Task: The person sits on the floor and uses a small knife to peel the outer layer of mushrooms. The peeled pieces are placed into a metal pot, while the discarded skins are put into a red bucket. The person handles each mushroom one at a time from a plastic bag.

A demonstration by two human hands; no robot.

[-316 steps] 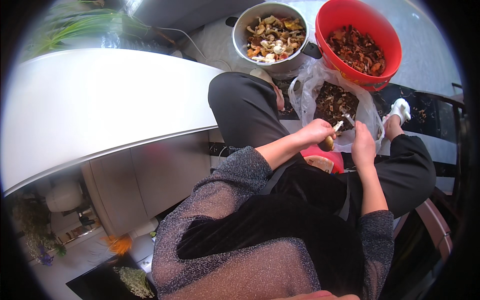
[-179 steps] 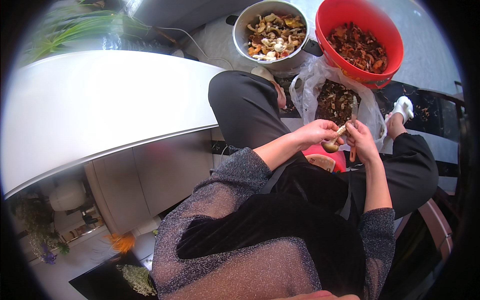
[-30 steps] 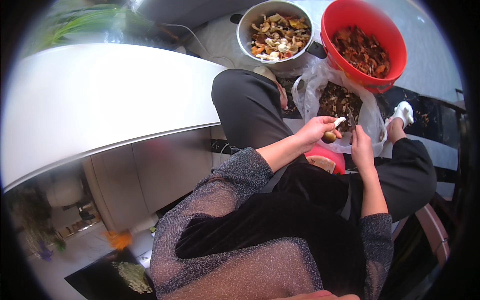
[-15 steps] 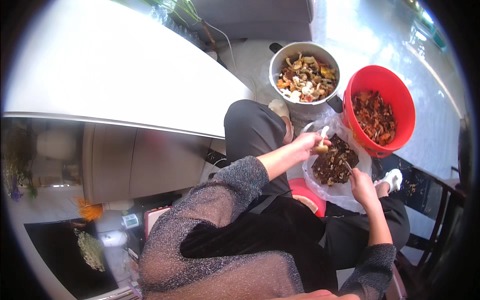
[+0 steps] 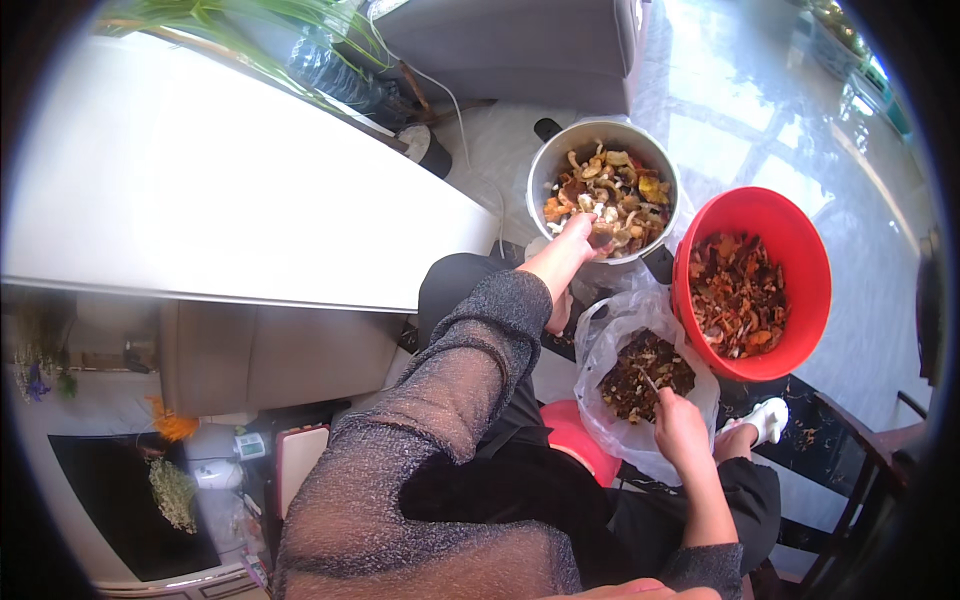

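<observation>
My left hand [image 5: 583, 236] reaches over the near rim of a silver pot [image 5: 536, 185] filled with mixed mushrooms [image 5: 615, 190]. Its fingers are partly hidden and curl around what looks like a brownish mushroom [image 5: 602, 238], low against the pile. My right hand [image 5: 680, 425] grips a small knife [image 5: 649, 379], its blade pointing over an open clear plastic bag [image 5: 598, 350]. Dark, crumbly trimmings with pale bits [image 5: 632, 385] lie in that bag, which sits between my legs.
A red bucket [image 5: 808, 270] of chopped orange-brown pieces [image 5: 740, 300] stands right of the bag. A white tabletop [image 5: 250, 190] fills the left side. Behind the pot is a grey upholstered seat [image 5: 530, 50]; a dark wooden chair [image 5: 865, 450] is at the right.
My left hand has gone from above the bag, where it held a pale-stemmed mushroom, forward to the pot. The right hand still holds the knife over the bag. The view has shifted.
</observation>
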